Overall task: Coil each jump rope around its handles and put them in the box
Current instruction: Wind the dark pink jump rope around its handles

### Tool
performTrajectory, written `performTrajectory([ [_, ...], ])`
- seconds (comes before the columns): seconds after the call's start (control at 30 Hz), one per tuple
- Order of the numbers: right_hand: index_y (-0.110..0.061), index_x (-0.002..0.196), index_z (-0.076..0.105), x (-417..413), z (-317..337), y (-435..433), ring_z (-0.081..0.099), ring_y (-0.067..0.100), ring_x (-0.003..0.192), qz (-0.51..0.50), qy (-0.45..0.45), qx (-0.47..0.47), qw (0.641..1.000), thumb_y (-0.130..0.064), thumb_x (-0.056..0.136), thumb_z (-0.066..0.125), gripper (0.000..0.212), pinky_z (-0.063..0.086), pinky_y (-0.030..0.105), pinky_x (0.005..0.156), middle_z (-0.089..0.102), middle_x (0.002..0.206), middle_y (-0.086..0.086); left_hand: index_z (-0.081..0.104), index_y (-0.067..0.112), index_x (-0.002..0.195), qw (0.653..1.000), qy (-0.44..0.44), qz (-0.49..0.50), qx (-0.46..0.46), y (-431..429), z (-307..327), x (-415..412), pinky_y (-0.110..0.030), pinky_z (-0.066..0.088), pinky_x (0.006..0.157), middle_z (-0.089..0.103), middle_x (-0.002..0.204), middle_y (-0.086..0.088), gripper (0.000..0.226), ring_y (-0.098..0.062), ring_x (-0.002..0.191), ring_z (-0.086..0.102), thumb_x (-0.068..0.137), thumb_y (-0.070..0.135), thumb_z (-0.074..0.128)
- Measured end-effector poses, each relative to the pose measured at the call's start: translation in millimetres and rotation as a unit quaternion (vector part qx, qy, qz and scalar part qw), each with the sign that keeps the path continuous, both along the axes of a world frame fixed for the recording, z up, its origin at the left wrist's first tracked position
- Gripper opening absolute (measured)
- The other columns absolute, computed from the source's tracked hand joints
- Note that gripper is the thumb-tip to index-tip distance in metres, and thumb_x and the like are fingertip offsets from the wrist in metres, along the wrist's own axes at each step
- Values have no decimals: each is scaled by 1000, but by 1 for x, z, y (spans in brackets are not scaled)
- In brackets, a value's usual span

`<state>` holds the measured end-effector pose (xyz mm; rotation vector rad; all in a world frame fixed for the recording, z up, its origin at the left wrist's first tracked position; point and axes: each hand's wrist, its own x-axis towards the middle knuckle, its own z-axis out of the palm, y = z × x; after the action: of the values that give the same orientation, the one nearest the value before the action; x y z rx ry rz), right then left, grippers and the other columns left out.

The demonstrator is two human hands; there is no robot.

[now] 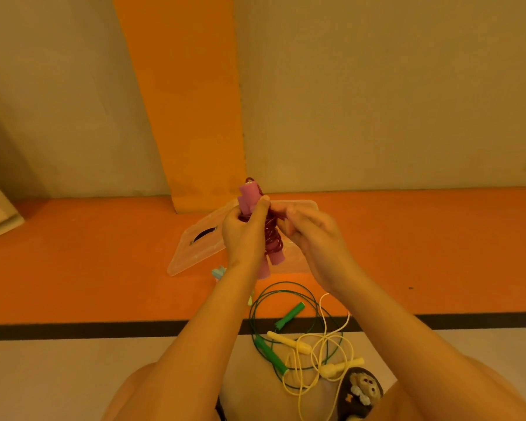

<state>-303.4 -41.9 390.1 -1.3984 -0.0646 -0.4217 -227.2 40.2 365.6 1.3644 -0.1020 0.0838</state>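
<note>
Pink jump rope (pixel 272 238) in left hand (pixel 243 235)

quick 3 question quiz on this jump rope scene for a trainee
1. True or false: the green rope lies loose on the floor, not coiled.
2. Which rope is being coiled? A yellow, B pink, C green.
3. Fill in: the left hand grips the pink rope by its ____ while the right hand pinches the cord with its fingers.
Key: 1 true; 2 B; 3 handles.
</note>
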Motion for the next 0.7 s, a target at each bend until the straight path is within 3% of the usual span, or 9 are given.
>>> performTrajectory([
  [0.07,17,95,60,-1,3,-1,60,35,101,-10,22,-7,1000,-12,97,48,32,47,43,96,58,83,14,67,2,85,999,-2,-47,14,4,1,4,-25,48,59,64,76,-9,29,-13,66,61,83,30,73],
  [0.1,2,90,70,-1,6,-2,61,34,103,-8,29,-5,1000,-11,97,48,27,47,44,97,63,85,11,69,4,88,996,4,-85,11,9,2,8,-28,50,63,66,80,-11,32,-16,71,63,78,34,73],
  [0.17,-22,70,73,-2,9,-10,65,22,101,0,28,7,1000,-10,97,48,39,51,35,96,68,93,9,71,9,92,987,24,-162,-3,18,4,14,-32,51,67,69,85,-11,33,-22,76,66,71,35,72],
  [0.23,-20,64,71,-1,11,-18,65,22,99,3,23,10,1000,-12,96,48,40,53,33,89,67,97,15,68,8,102,975,39,-220,-16,23,4,13,-31,51,67,70,87,-10,39,-24,78,66,72,32,71],
  [0.33,-9,79,68,4,7,-23,66,19,92,-21,36,-5,999,-12,96,49,26,54,29,81,66,95,16,61,7,119,970,43,-239,-22,23,0,8,-31,53,74,70,100,-11,55,-24,89,68,71,31,73],
  [0.43,-4,86,64,7,5,-21,64,12,84,-41,45,-29,998,-13,95,51,18,54,26,78,66,90,11,63,16,117,973,28,-228,-1,19,-3,9,-37,54,85,71,109,-10,62,-26,101,68,62,39,79],
  [0.57,-13,91,64,9,6,-22,62,7,86,-57,53,-34,996,-22,95,52,16,52,31,85,65,88,-1,62,14,118,976,35,-214,-4,14,0,6,-33,53,81,71,106,-9,63,-24,98,68,62,36,80],
  [0.63,-17,98,63,10,5,-26,62,9,92,-60,54,-36,996,-22,92,58,10,53,30,85,65,96,-1,62,9,116,974,45,-222,-19,13,1,5,-32,53,76,69,103,-12,54,-24,93,67,69,31,75],
  [0.7,-24,106,63,10,3,-30,62,12,98,-55,56,-81,994,-21,85,67,21,53,26,83,63,108,3,58,2,119,970,49,-236,-39,13,2,5,-36,55,81,66,110,-22,55,-27,97,66,74,30,73],
])
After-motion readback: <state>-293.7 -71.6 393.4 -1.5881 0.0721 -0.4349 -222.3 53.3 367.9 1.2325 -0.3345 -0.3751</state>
